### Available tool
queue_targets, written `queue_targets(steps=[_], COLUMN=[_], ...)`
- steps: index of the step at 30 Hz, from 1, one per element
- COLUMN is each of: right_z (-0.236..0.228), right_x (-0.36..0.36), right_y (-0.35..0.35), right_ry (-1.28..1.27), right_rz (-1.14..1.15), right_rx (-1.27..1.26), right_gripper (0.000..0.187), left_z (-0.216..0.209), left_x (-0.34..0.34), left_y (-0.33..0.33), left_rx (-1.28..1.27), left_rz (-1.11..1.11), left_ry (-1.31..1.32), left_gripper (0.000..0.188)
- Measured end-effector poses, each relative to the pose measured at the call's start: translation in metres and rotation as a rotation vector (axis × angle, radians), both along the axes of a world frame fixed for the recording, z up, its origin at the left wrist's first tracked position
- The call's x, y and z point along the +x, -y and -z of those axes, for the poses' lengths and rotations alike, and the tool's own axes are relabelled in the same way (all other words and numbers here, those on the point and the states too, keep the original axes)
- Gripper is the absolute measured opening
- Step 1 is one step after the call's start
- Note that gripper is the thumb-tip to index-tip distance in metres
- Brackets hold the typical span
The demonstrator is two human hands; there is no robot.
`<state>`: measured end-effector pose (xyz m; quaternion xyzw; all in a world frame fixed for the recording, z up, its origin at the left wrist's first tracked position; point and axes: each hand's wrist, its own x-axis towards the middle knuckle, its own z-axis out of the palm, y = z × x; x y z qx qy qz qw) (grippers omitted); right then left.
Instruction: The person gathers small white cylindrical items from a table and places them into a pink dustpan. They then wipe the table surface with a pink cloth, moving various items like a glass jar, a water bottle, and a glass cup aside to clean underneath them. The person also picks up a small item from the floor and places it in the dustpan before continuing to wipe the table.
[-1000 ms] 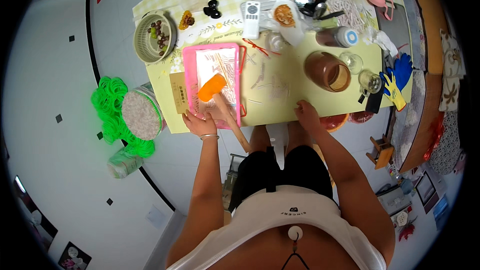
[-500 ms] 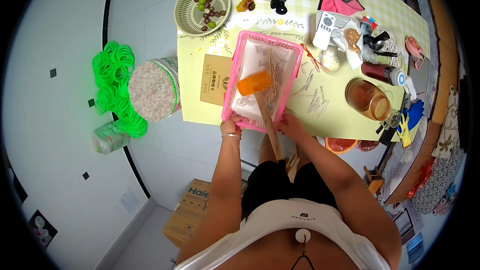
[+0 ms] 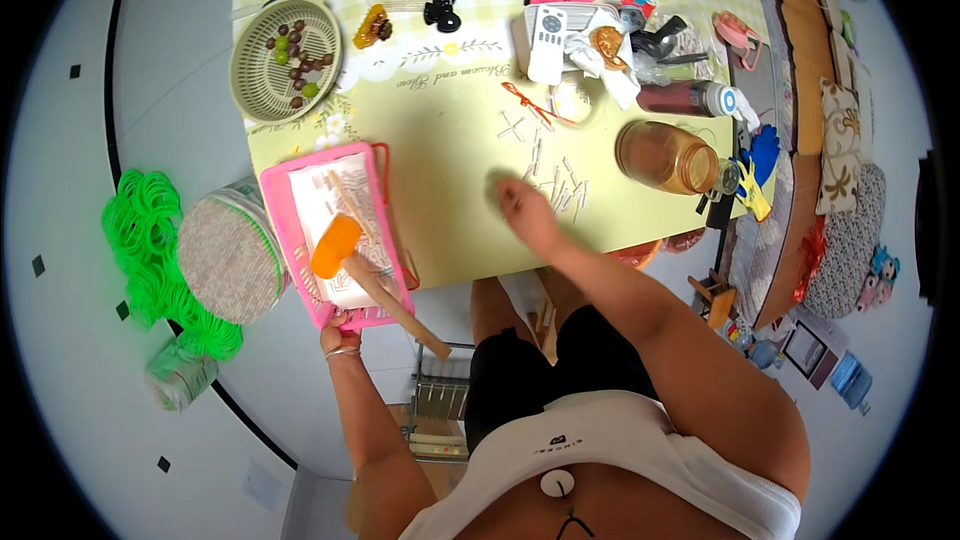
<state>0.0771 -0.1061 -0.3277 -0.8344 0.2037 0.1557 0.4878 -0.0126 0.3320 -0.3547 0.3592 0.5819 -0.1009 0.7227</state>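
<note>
A pink plastic basket [image 3: 278, 225] sits at the table's near left edge, jutting past it. My left hand [image 3: 342, 332] grips its near rim from below. Inside, small whitish sticks lie on a white lining, along with a thin wooden stick. A mallet with an orange head [image 3: 336, 247] rests across the basket, its wooden handle [image 3: 395, 308] sticking out over the near right rim. Away from the basket, my right hand [image 3: 527, 213] hovers over the table, its fingers blurred. Just beyond and right of it, several loose clear sticks [image 3: 563, 190] are scattered.
A colander [image 3: 240, 75] with grapes stands at the far left. On the right are a brown jar [image 3: 665, 158], a dark red bottle [image 3: 685, 98], a remote control [image 3: 547, 45] and a clear round container [image 3: 577, 100]. A round stool-like drum [image 3: 232, 255] stands left of the table.
The pink basket has moved left and nearer, with the mallet in it, over where the brown cardboard piece lay. My right hand has let go of the basket and moved toward the loose sticks.
</note>
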Motion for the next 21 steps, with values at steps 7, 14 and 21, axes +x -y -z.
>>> queue_targets(steps=[7,14,21], right_z=[0.027,0.036,0.052], right_x=[0.050,0.012,0.058], right_y=[0.066,0.059,0.093], right_ry=[0.236,0.385,0.381], right_rz=[-0.025,-0.082,0.031], right_rx=[-0.460,-0.340,-0.527], right_gripper=[0.027,0.040,0.038], left_z=[-0.025,-0.103,-0.024], left_x=[0.017,0.097,0.186], left_y=[0.014,0.185,0.375], left_rx=[0.793,1.456,1.250], left_rz=[0.309,0.904,1.512], left_ry=[-0.497,0.574,1.060], left_gripper=[0.056,0.039,0.048])
